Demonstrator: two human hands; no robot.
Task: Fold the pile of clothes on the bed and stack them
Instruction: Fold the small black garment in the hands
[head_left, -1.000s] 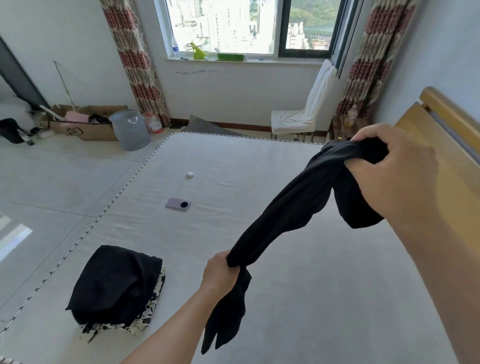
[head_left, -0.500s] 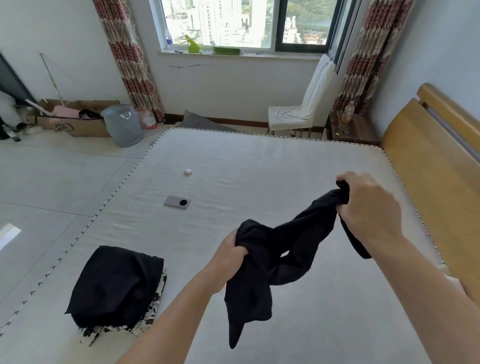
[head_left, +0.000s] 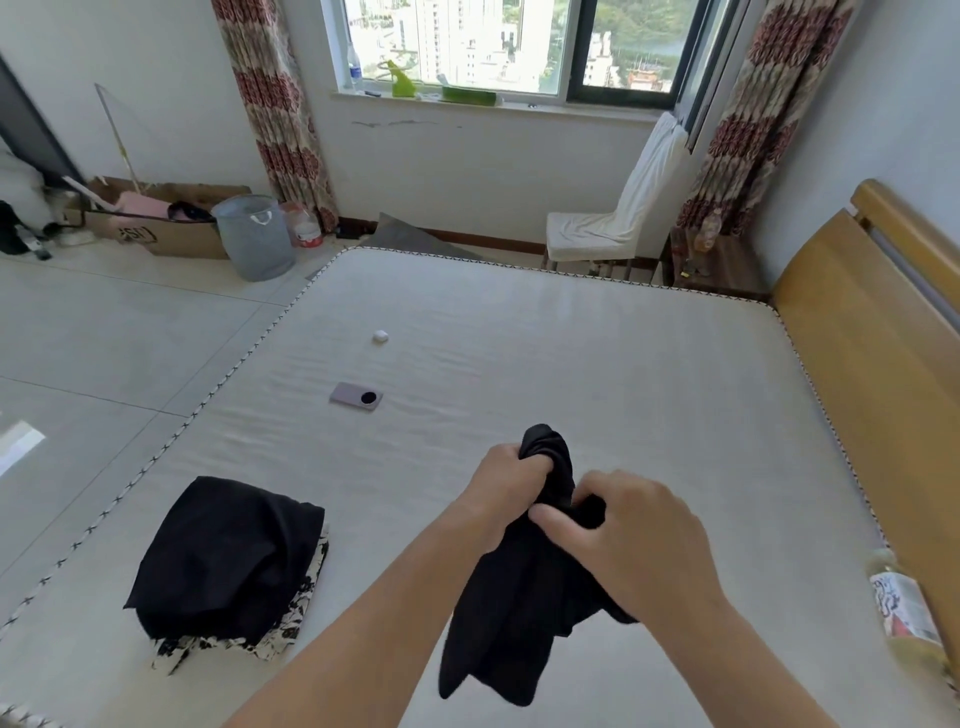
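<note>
Fingers on both hands are curled tight into the same bunched-up black fabric garment (head_left: 519, 597), from what I can see on my feed. My left hand (head_left: 506, 480) is fisted around the top of it, with a knob of cloth poking up above the knuckles, and my right hand (head_left: 631, 535) is just beside it, thumb pressed across the fabric and the other fingers wrapped behind where I can't really see them. Both hands are practically touching, held up over the near middle of the pale bare mattress (head_left: 597, 364), and the rest of the garment hangs down loose between my forearms without reaching the bed as far as I can tell. Off to the left, near the mattress edge, sits the stack of folded clothes (head_left: 228, 561): a black piece on top, a black-and-white patterned one peeking out underneath. Further up the mattress there's a lilac phone with a round dark camera bump (head_left: 356, 397) lying flat, and beyond it a small white rounded thing (head_left: 380, 336), too small to identify. A plastic bottle with a printed label (head_left: 904, 608) lies at the right edge beside the light wooden bed frame (head_left: 857, 322).
</note>
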